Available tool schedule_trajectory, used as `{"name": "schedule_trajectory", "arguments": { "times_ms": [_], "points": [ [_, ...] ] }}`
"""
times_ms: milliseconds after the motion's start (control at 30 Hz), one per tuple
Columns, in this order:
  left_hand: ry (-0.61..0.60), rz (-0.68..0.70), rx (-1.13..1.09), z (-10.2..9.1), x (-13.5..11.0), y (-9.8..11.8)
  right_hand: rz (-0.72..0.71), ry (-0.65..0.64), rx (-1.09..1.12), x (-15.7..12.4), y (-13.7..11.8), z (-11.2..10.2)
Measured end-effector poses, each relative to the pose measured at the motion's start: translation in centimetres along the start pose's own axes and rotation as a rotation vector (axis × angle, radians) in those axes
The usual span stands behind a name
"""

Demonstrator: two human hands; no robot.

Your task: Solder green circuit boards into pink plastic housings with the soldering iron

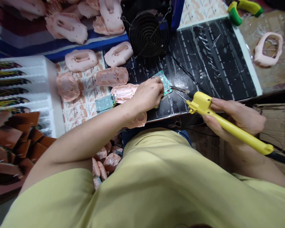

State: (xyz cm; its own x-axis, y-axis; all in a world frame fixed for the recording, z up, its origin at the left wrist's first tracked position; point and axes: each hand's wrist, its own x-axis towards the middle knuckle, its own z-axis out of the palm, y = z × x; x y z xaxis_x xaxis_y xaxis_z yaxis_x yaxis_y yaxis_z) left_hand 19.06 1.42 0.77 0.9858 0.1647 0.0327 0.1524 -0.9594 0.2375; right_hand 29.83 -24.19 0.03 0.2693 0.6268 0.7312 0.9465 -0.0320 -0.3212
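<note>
My right hand (239, 118) is wrapped round a yellow soldering iron (218, 117) with a thin feed tube beside its tip. The tip meets the right edge of a green circuit board (165, 83) lying on the black work surface. My left hand (150, 93) is closed at the board's left side, with fingertips bent down; what they pinch is hidden under the hand. Just left of it sits a pink plastic shell (123, 92) with thin wires inside. Another green board (105, 103) adjoins that shell.
A black fan (148, 34) with a wire guard stands behind the board. Pink shells (82, 60) lie to the left and in a blue bin. A white foam tray (49, 91) holds wired parts; brown boards (16, 136) are piled nearby. Green-yellow pliers (243, 11) rest at far right.
</note>
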Motion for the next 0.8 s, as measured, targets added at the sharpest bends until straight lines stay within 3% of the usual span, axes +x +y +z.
{"name": "schedule_trajectory", "arguments": {
  "times_ms": [133,433,800],
  "points": [
    [-0.002,0.063,0.022,-0.1,0.5,-0.4,0.002,-0.052,-0.038,0.4,-0.3,-0.2],
    [-0.025,0.152,0.025,0.1,1.4,-1.3,-0.095,-0.006,0.02,0.4,0.3,0.0],
    [-0.142,0.107,0.129,-1.0,2.1,-0.5,-0.205,-0.015,0.239,0.4,0.6,1.1]
  ]
}}
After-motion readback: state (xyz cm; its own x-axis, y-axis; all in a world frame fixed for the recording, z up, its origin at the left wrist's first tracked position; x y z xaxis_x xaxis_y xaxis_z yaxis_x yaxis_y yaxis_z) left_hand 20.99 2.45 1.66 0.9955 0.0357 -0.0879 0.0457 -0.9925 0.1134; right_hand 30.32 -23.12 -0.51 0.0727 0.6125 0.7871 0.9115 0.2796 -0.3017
